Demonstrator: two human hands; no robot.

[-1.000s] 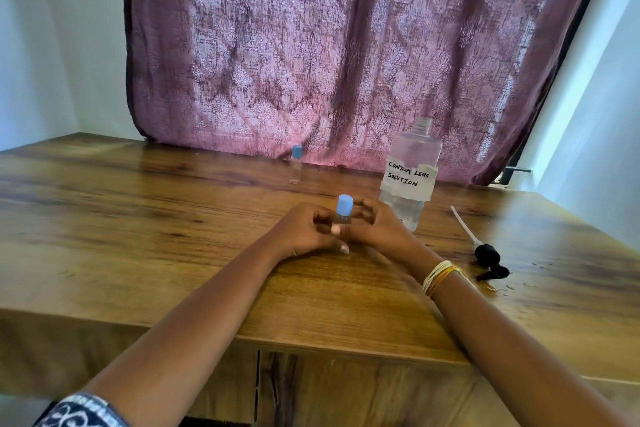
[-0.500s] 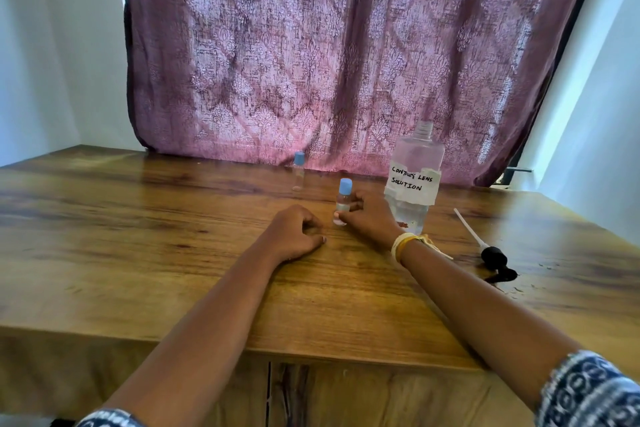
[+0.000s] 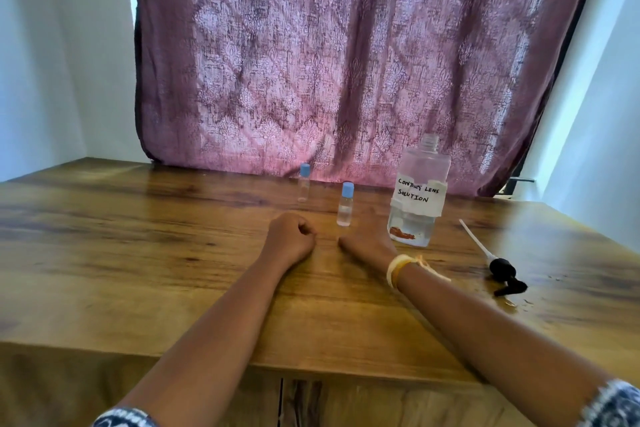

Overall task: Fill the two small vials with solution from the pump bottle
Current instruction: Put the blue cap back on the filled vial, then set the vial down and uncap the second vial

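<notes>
Two small clear vials with blue caps stand upright on the wooden table (image 3: 138,253). The nearer vial (image 3: 346,205) is just beyond my hands; the farther vial (image 3: 303,183) stands close to the curtain. The clear bottle (image 3: 419,194), labelled contact lens solution, stands at the right with its neck uncapped and a little liquid at the bottom. Its black pump head (image 3: 504,272) with the white tube lies on the table further right. My left hand (image 3: 290,236) rests as a fist holding nothing. My right hand (image 3: 369,236) lies flat between the nearer vial and the bottle, touching neither that I can see.
A purple patterned curtain (image 3: 346,62) hangs behind the table's far edge. White walls stand on both sides. A few wet spots (image 3: 512,305) lie on the wood near the pump head.
My right hand has let go of the nearer vial, which now stands alone, and has drawn back onto the table. My left fist has stayed in place.
</notes>
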